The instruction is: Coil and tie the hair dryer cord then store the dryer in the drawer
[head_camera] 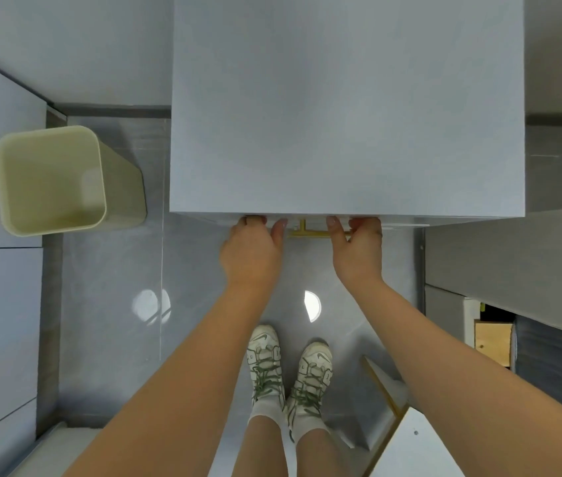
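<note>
We cannot see the hair dryer or its cord; they may be inside the drawer (310, 220), whose front edge barely shows under the cabinet top (341, 115). Our left hand (250, 251) and right hand (358, 249) press against that front on either side of the gold handle (310, 232), fingers curled out of sight, so we cannot tell their grip. A fingertip caught at the lip could be pinched, or a stray cord could jam the drawer. The glossy grey tile floor (107, 270) reflects lamps; a pale green bin (52, 180) stands to the left.
</note>
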